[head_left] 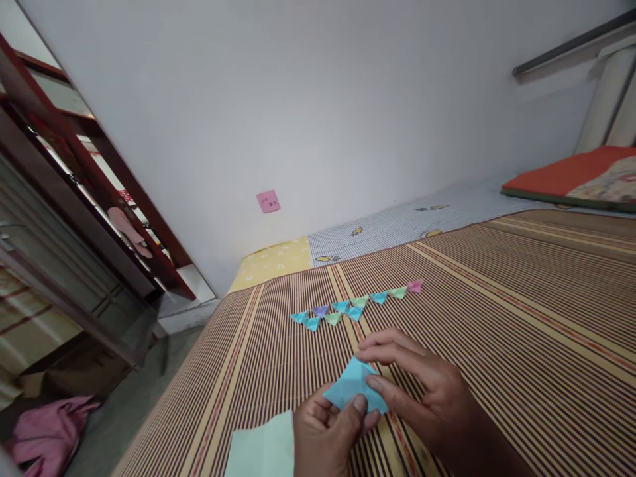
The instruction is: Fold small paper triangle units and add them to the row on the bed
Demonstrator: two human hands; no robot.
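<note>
A blue piece of folded paper (pixel 352 383) is held up between my two hands, low in the view. Its upper corner points away from me and faint crease lines cross it. My left hand (pixel 328 434) grips it from below, thumb on top and fingers curled beneath. From the right, my right hand (pixel 422 387) pinches the paper's right side, with the thumb on its face and fingertips by the top corner. Beside my left hand lies a pale green sheet of paper (pixel 263 445). Beyond them, several small folded paper pieces (pixel 354 313) in blue, green, purple and pink form staggered rows.
A striped mat (pixel 477 311) covers the bed. Patterned cloth (pixel 377 235) runs along the wall, where a pink note (pixel 268 201) is stuck. An orange cushion (pixel 551 177) lies at the far right. Pink clothing (pixel 47 434) is on the floor at left.
</note>
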